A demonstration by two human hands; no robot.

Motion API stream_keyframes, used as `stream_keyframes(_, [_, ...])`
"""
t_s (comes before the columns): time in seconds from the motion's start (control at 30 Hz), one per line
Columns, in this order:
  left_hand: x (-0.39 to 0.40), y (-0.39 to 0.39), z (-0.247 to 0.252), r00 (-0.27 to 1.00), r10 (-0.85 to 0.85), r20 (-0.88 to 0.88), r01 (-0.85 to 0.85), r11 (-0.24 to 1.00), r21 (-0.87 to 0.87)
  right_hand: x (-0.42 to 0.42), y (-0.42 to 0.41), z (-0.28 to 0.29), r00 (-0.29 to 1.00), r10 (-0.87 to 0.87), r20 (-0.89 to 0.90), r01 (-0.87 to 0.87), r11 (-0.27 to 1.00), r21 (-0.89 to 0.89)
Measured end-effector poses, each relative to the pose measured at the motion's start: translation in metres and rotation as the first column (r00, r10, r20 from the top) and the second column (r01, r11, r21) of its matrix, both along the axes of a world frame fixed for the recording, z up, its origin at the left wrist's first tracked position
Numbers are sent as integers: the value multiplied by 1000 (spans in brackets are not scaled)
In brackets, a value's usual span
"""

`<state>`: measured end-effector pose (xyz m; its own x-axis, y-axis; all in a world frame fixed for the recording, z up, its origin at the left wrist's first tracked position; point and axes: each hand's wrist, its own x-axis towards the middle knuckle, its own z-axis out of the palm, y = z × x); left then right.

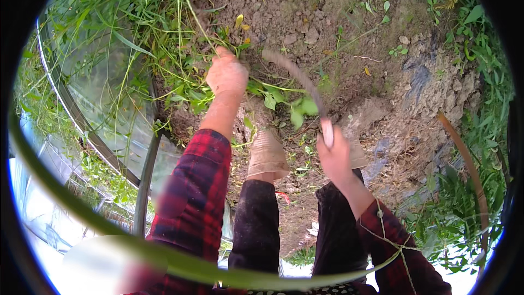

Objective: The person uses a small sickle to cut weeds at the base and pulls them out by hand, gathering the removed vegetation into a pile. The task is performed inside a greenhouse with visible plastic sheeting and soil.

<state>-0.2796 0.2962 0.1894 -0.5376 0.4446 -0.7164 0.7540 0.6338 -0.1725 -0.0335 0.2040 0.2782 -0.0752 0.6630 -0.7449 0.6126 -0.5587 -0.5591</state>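
Observation:
My right hand (336, 153) grips the pale handle of a sickle (301, 76). Its curved, brownish blade, slightly blurred, reaches up and left over the soil. To the left, my left hand (227, 71) is closed around stems of green weeds (188, 86), its knuckles upward and fingertips hidden. Leafy shoots trail out to the right of that hand and pass near the blade. The blade's tip is apart from the left hand, to its right. Whether the blade touches any stem, I cannot tell.
Bare clumpy soil (294, 16) lies ahead. Clear plastic sheeting (110, 102) and a curved frame bar (147, 184) run along the left. A rusty bent rod (466, 159) stands at right among weeds. A blurred green stem (245, 280) crosses close to the camera. My boots (268, 155) stand below.

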Motion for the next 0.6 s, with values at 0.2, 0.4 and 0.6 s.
stream_keyframes(0.2, [-28,-32,-4,988,-37,151,0,971,239,-64,104,-76,985,149,-88,-141,986,90])
stream_keyframes(0.4, [-70,-52,-3,908,-63,414,-164,857,489,-21,63,-92,957,291,2,-290,953,91])
stream_keyframes(0.6, [-136,-138,14,940,-97,328,-51,909,414,43,22,-40,958,279,64,-278,960,-24])
